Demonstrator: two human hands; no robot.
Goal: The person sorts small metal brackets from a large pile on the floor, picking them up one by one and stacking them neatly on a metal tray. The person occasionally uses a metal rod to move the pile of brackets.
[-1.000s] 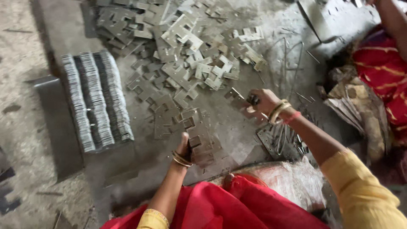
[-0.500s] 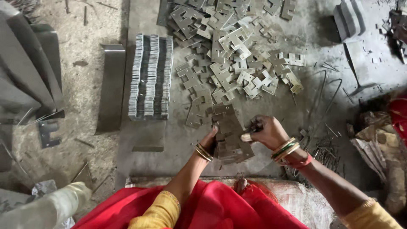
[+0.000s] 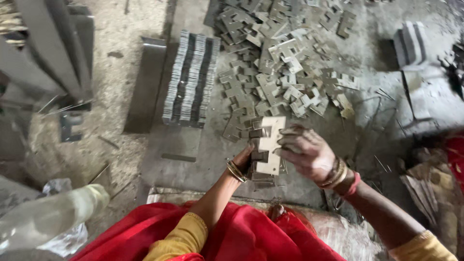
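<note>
My left hand (image 3: pixel 248 155) and my right hand (image 3: pixel 304 152) together hold a bundle of flat E-shaped metal plates (image 3: pixel 268 145) above the floor, the left gripping its left side, the right its right edge. The top plate is pale and faces up. Just beyond the hands a loose heap of the same metal plates (image 3: pixel 280 67) spreads over the floor. Both wrists wear bangles.
A neat stacked row of plates (image 3: pixel 189 79) lies on a flat metal sheet (image 3: pixel 176 145) to the left, beside a long metal bar (image 3: pixel 145 87). Another small stack (image 3: pixel 411 43) sits at the far right. A plastic bottle (image 3: pixel 48 217) lies at lower left. Thin wires (image 3: pixel 382 125) lie right.
My right hand has come in from the right to join the left, and both have lifted the plate bundle. The view has shifted right and closer.
</note>
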